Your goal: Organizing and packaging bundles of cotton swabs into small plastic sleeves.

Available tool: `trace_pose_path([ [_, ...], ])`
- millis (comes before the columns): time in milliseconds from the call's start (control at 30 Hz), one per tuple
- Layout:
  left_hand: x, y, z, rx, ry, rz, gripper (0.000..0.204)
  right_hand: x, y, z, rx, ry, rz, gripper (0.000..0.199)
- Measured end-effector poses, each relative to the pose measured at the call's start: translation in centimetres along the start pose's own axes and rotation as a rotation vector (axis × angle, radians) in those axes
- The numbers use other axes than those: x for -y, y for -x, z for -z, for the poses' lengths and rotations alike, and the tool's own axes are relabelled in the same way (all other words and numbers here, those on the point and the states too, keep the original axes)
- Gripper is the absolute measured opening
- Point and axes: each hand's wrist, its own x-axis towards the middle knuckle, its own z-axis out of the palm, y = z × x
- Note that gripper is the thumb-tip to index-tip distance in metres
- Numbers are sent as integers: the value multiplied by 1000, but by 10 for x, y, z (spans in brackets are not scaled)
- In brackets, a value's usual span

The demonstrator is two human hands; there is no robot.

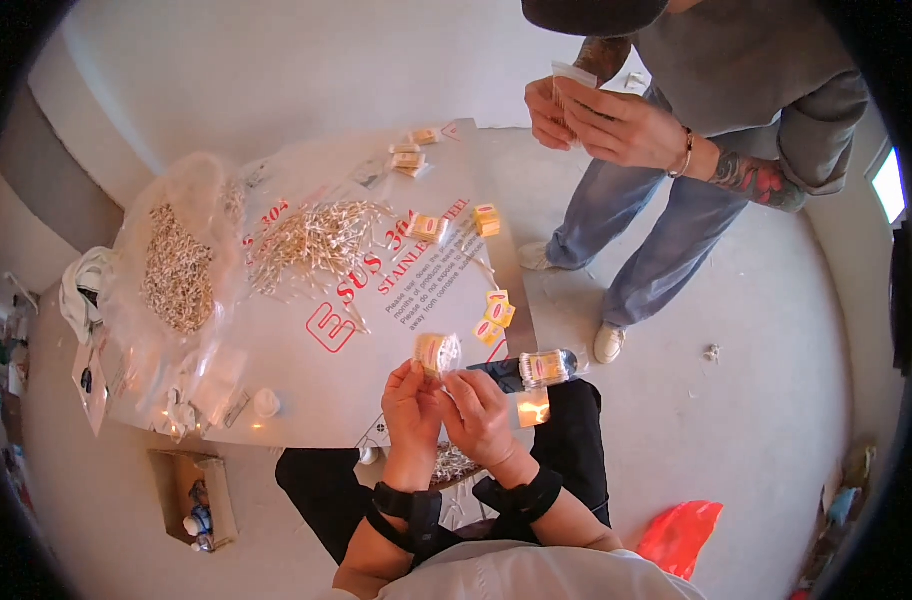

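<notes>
Both my hands meet at the near edge of a white table [306,395]. My left hand [412,400] and my right hand [476,410] together pinch a small clear packet of cotton swabs [437,352] with a yellow label, holding it upright above the table edge. A loose heap of cotton swabs [311,240] lies on the table beyond it. Small filled packets with yellow labels [496,312] are scattered to the right, and another packet [544,368] lies on a dark object by my right hand.
A clear plastic bag with a mass of swabs [178,265] lies at the table's left. Across the table stands another person, whose hands [591,115] hold a packet. A cardboard box [198,495] and a red bag [679,535] sit on the floor.
</notes>
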Motion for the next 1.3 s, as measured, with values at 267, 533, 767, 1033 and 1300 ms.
trace_pose_path([
  [267,-6,9,-27,199,32,33,17,4,-5,4,-42,57,36,31],
  [533,-11,1,-23,116,214,139,18,4,-6,1,-106,-14,174,36],
  [767,-18,25,-36,205,-151,43,18,13,-4,4,-61,-2,157,36],
  [1033,-23,17,-19,371,89,217,23,20,-5,2,-41,31,151,41],
  [1300,-27,19,-24,262,56,205,18,24,-6,-1,-27,41,151,45],
])
